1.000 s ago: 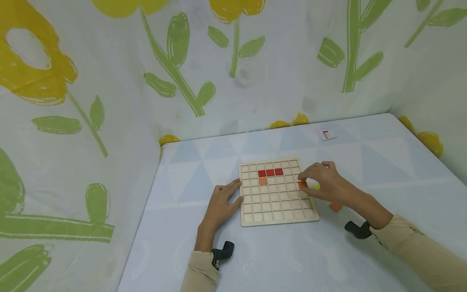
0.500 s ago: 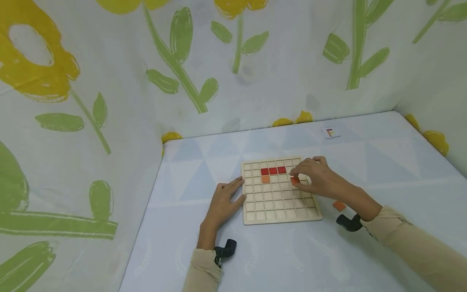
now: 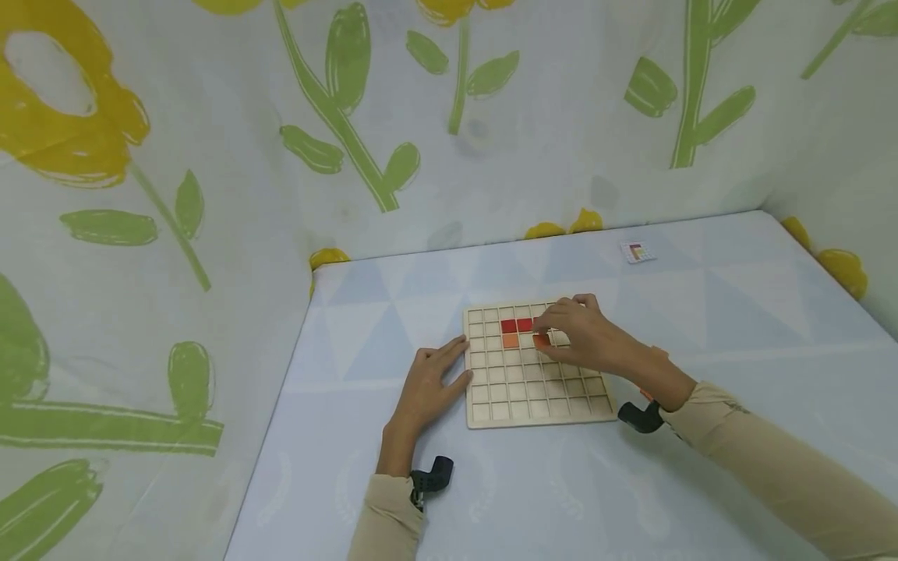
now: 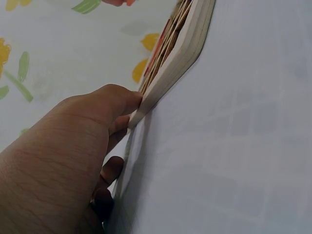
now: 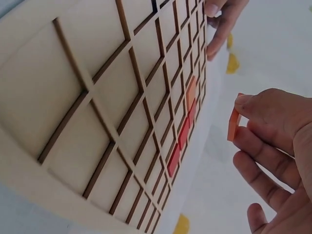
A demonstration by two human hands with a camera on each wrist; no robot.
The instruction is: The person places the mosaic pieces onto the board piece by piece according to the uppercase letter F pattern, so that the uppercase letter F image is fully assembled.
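Observation:
A square wooden grid board (image 3: 491, 396) lies on the table, with three red tiles (image 5: 184, 135) in a row and an orange tile (image 3: 510, 340) below the leftmost one. My right hand (image 3: 578, 335) pinches another orange tile (image 5: 234, 123) between thumb and index finger, held above the board near the red row. In the head view this hand covers part of the rightmost red tile. My left hand (image 3: 429, 387) touches the board's left edge with thumb and fingertips, fingers extended; the left wrist view shows the thumb (image 4: 127, 100) against the rim.
An orange tile (image 3: 646, 394) lies on the table right of the board, mostly hidden under the right wrist. Farther back rests a small card (image 3: 638, 252) with a coloured grid pattern. Flower-printed cloth walls (image 3: 533, 156) stand behind and to the left.
My right hand has moved left over the board, carrying the orange tile from the right edge toward the red row. My left hand stays at the board's left edge.

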